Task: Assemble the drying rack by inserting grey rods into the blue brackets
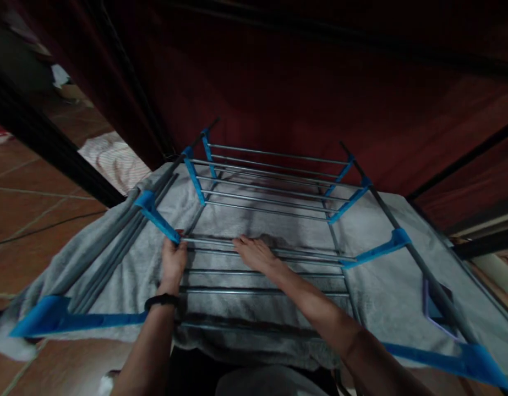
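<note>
A rack of thin metal rods and blue plastic brackets lies on a grey fleece cloth [361, 286]. My left hand [173, 259] closes around the inner end of a blue bracket [159, 220], where a metal rod [212, 241] meets it. Across the middle of that rod lies my right hand [254, 254], its fingers bent over the metal. The rod's far end meets another blue bracket [375, 254] on the right. Behind my hands stand further rods [270, 192] between upright blue brackets [195, 179]. Larger blue brackets [82, 320] sit nearest me.
Several loose grey tubes [127, 236] lie along the left side. A phone-like flat object [437, 308] rests under the right-hand tube. A dark red fabric wall [278, 93] rises behind the rack. Tiled floor [39, 220] and a striped cloth [113, 162] show at left.
</note>
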A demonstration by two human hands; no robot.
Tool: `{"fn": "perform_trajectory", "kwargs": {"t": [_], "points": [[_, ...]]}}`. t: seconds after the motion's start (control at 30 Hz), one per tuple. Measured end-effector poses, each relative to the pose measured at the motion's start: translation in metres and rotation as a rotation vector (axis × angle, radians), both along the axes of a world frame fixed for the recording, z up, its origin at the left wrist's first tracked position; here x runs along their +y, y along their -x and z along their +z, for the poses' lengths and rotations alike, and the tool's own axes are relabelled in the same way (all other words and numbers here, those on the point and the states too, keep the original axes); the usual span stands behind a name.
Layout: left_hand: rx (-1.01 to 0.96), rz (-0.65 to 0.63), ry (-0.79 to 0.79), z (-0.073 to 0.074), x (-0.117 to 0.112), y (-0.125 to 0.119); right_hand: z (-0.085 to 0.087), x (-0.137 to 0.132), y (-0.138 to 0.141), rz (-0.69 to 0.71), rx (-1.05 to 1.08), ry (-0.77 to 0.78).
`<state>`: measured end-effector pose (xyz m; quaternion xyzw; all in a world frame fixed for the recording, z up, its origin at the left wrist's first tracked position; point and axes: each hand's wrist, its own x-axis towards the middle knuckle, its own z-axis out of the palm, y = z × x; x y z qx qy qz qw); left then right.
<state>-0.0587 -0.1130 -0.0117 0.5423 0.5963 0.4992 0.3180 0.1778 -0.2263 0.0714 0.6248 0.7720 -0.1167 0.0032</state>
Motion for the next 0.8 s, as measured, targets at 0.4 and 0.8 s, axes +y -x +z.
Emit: {"fn": "perform_trajectory", "kwargs": {"t": [0.4,0.8], "points": [[-0.079,0.083,-0.035,-0.002,-0.006,-0.011,0.002,-0.004,-0.003,0.029,-0.118,-0.031],[-0.127,0.065,-0.059,-0.012,-0.003,-0.012,0.009,-0.006,-0.003,0.029,-0.063,-0.027]]}}
